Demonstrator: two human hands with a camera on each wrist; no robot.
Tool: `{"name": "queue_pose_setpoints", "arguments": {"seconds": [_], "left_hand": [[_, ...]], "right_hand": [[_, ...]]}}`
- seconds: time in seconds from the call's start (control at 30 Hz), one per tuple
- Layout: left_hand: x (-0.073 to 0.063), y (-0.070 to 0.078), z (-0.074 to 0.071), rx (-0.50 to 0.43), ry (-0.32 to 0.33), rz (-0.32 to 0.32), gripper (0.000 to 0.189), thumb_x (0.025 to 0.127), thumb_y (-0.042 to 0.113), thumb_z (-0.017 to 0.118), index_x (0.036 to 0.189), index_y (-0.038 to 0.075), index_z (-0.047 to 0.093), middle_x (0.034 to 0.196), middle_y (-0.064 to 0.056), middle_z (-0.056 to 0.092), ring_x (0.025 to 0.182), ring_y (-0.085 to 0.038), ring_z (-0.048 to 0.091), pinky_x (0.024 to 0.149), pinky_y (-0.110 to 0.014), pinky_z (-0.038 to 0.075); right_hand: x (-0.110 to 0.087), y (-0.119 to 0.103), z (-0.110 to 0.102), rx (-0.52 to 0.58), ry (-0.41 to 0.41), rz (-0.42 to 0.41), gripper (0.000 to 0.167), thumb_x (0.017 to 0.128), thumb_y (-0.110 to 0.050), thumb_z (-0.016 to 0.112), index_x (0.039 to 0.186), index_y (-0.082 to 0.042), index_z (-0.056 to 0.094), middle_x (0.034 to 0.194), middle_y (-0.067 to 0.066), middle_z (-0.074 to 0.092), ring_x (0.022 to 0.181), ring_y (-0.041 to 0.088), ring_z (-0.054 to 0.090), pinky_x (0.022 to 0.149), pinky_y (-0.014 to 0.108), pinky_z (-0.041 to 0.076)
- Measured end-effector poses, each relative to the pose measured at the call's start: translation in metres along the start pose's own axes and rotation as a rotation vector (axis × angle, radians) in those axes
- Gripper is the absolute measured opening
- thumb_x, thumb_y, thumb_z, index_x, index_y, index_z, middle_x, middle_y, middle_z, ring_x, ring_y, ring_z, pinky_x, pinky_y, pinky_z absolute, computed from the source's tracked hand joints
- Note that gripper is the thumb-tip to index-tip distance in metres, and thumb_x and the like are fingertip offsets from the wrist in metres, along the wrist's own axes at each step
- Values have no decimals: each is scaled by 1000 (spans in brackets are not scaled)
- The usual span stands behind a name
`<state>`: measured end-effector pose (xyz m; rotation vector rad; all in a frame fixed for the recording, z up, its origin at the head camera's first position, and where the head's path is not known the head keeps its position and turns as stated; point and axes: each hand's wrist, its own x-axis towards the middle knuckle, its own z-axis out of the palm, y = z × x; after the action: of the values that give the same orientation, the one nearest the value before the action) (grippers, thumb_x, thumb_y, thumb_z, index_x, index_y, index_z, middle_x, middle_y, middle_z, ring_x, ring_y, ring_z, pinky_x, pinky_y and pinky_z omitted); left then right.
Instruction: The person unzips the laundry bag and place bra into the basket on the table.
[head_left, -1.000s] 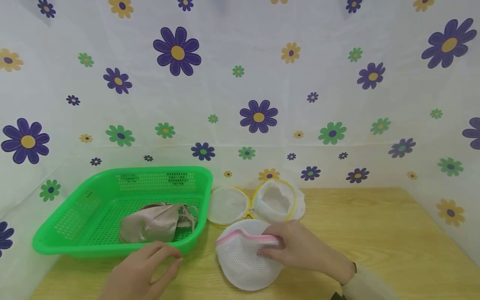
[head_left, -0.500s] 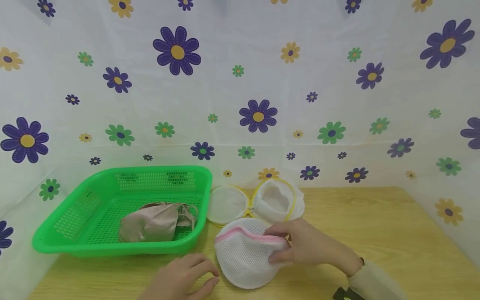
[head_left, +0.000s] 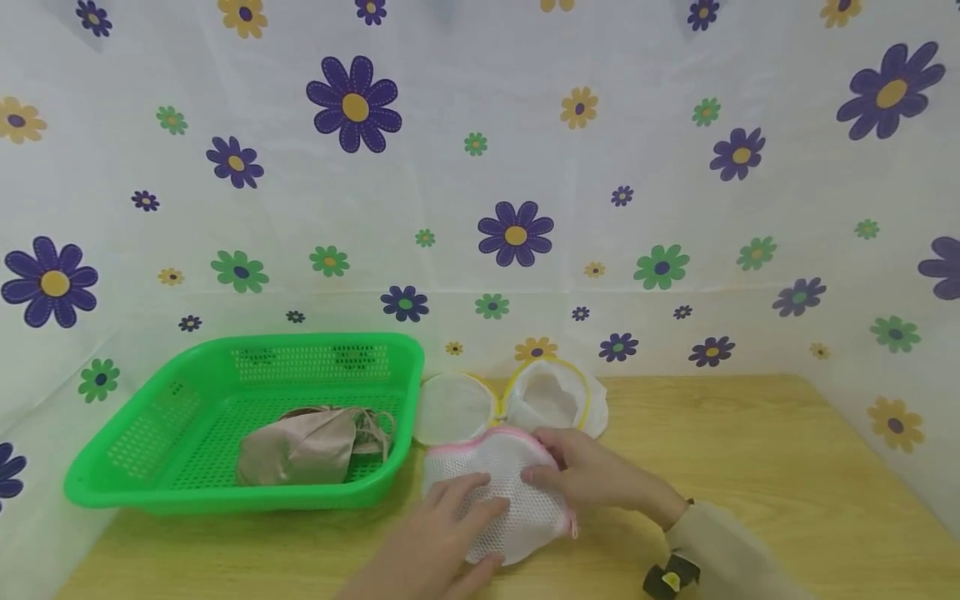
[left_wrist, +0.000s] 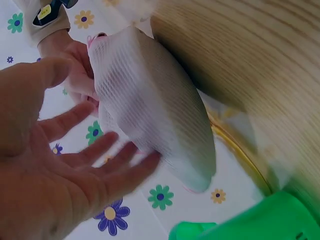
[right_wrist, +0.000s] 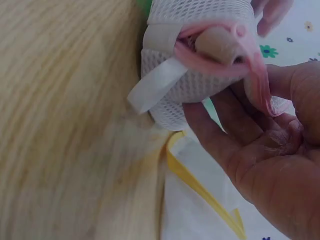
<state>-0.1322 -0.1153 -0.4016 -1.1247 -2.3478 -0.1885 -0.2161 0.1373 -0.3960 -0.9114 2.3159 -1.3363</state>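
A white mesh laundry bag (head_left: 528,512) with a pink zipper edge stands tilted up over the table, its pink edge at the back. My right hand (head_left: 600,477) pinches its upper right rim between thumb and fingers. My left hand (head_left: 438,533) lies over the bag's front left with fingers spread, and the left wrist view shows those fingertips (left_wrist: 152,159) right at the mesh. In the right wrist view the pink zipper (right_wrist: 200,59) gapes, and something beige (right_wrist: 217,46) shows inside. A white fabric tab (right_wrist: 156,85) hangs beside the zipper.
A green perforated basket (head_left: 97,492) stands on the left, holding a shiny beige fabric item (head_left: 300,450) with thin straps. Behind the mesh bag lies an opened white mesh laundry case (head_left: 457,408) with yellow rims. The wooden table (head_left: 720,442) meets a flower-print sheet (head_left: 450,183) at the back.
The left hand has moved right, from beside the basket onto the mesh bag. The bag has been tipped up and turned, so its pink edge now runs along the back.
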Motion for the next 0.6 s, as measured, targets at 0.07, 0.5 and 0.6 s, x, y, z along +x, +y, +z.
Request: {"name": "queue_pose_setpoints", "arguments": {"seconds": [0.07,0.5,0.6], "left_hand": [[4,4,2,5,-78,-68,51,93,43,70,133,14,60,134,-17,61,111,-32,65,83,-43,60],[32,15,11,-103,-491,-448,56,106,58,36,153,30,47,153,-4,53,130,-45,53,88,-76,46],[35,17,12,-131,-513,-483,54,106,58,34,149,32,52,151,-3,55,131,-44,52,89,-77,44]], "right_hand": [[2,4,2,87,-17,28,26,102,-16,61,123,0,61,101,10,73,84,12,71,72,28,60],[3,19,11,258,82,167,42,100,-11,62,137,6,57,122,21,67,103,22,69,83,37,62],[-1,22,10,252,97,189,40,100,-9,59,137,8,58,122,22,68,105,23,70,83,35,62]]}}
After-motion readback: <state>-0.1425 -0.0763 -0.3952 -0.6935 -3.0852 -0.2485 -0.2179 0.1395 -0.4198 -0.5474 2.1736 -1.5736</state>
